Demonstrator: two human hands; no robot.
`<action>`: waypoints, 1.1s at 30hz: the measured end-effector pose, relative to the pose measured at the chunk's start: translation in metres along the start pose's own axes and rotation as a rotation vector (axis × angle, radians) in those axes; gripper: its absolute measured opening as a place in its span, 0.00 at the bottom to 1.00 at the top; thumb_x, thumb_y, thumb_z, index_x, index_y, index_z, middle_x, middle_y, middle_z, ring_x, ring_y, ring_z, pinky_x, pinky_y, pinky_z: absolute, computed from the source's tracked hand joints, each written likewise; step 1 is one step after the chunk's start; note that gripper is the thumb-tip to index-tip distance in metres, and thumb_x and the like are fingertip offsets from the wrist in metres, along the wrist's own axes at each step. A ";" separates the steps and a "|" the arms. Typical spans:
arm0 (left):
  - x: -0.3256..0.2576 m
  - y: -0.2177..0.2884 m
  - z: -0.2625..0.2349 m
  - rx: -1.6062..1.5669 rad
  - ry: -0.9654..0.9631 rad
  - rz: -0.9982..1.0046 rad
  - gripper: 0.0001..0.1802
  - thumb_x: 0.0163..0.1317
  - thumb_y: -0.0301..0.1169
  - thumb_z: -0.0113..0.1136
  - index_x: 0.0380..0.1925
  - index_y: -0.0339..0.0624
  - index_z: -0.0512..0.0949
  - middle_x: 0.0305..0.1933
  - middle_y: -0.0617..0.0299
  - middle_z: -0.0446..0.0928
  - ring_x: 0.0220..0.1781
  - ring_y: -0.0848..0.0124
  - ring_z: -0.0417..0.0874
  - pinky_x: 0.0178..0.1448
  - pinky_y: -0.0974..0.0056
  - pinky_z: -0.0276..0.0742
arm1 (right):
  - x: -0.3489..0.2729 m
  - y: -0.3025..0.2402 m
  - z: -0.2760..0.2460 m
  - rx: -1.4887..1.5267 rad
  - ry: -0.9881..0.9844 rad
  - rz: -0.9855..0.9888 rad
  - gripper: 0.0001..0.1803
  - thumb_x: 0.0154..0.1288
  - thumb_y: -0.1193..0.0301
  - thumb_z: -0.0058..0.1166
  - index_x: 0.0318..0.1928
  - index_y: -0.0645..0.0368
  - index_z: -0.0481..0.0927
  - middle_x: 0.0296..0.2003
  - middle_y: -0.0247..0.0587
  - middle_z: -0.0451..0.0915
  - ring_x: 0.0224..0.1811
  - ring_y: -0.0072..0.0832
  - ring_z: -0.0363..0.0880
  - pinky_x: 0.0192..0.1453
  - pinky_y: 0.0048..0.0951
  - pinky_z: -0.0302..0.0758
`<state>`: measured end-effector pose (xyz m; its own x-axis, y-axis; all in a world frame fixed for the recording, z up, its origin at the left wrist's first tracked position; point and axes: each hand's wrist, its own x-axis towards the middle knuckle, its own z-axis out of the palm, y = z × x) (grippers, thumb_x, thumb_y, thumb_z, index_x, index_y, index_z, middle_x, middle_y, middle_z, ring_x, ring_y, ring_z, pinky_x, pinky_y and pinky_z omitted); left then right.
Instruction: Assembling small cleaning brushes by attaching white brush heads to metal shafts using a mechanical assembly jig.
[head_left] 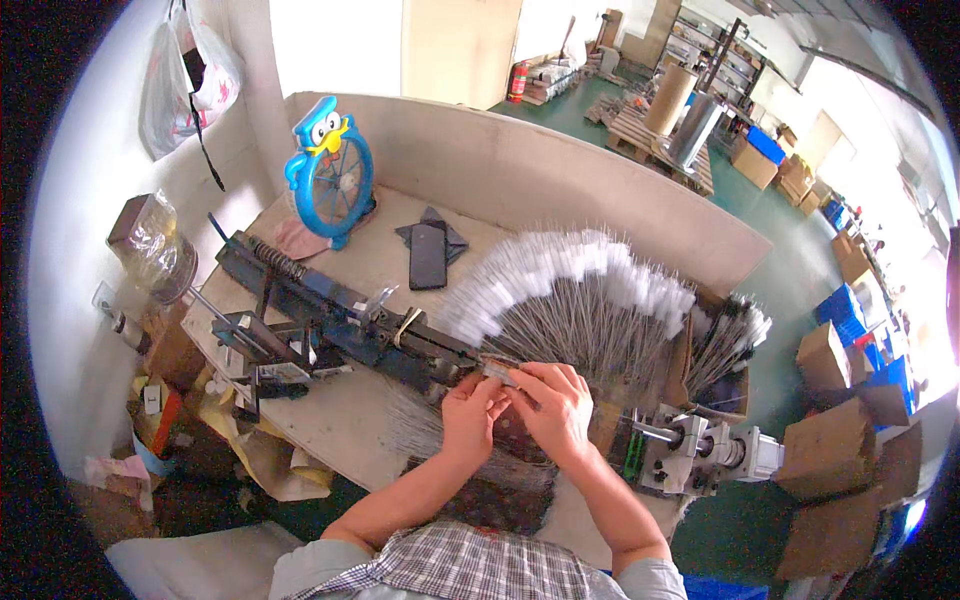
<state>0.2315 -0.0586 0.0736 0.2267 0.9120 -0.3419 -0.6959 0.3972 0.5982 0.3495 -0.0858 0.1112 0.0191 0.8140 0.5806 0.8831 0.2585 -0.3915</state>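
— What is the person wearing?
— A checked shirt with grey short sleeves.
— Anything on the forearms or hands?
— No, both bare: no gloves, watch or rings.

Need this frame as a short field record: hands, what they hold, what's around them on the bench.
left hand: pinching a small metal piece, fingers closed
right hand: on the same piece, fingers closed
behind hands: fan of thin metal rods with white tips
left of hands: dark metal jig with a spring
bench: black phone, blue bird-shaped fan
right edge: grey motor unit
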 end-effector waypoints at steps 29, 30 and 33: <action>-0.011 0.017 -0.001 0.128 -0.127 -0.129 0.37 0.64 0.62 0.31 0.52 0.37 0.65 0.48 0.57 0.72 0.50 0.67 0.73 0.57 0.60 0.64 | -0.001 -0.007 -0.027 0.000 -0.120 0.076 0.20 0.46 0.66 0.63 0.42 0.57 0.79 0.26 0.34 0.80 0.35 0.32 0.77 0.42 0.33 0.70; -0.009 0.017 0.000 0.139 -0.125 -0.120 0.38 0.64 0.62 0.31 0.54 0.36 0.63 0.50 0.56 0.71 0.51 0.67 0.72 0.57 0.60 0.64 | -0.001 -0.004 -0.027 0.005 -0.113 0.114 0.20 0.46 0.66 0.63 0.42 0.57 0.79 0.26 0.34 0.80 0.35 0.32 0.77 0.42 0.33 0.70; -0.013 0.020 -0.003 0.216 -0.111 -0.138 0.39 0.65 0.61 0.30 0.58 0.35 0.60 0.54 0.54 0.68 0.53 0.65 0.72 0.58 0.60 0.64 | 0.002 -0.002 -0.037 0.065 -0.097 0.069 0.19 0.48 0.68 0.62 0.43 0.58 0.78 0.27 0.37 0.80 0.39 0.35 0.76 0.47 0.36 0.68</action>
<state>0.2130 -0.0632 0.0877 0.3909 0.8486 -0.3566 -0.4948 0.5204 0.6960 0.3652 -0.1040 0.1398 0.0312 0.8765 0.4803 0.8491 0.2303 -0.4754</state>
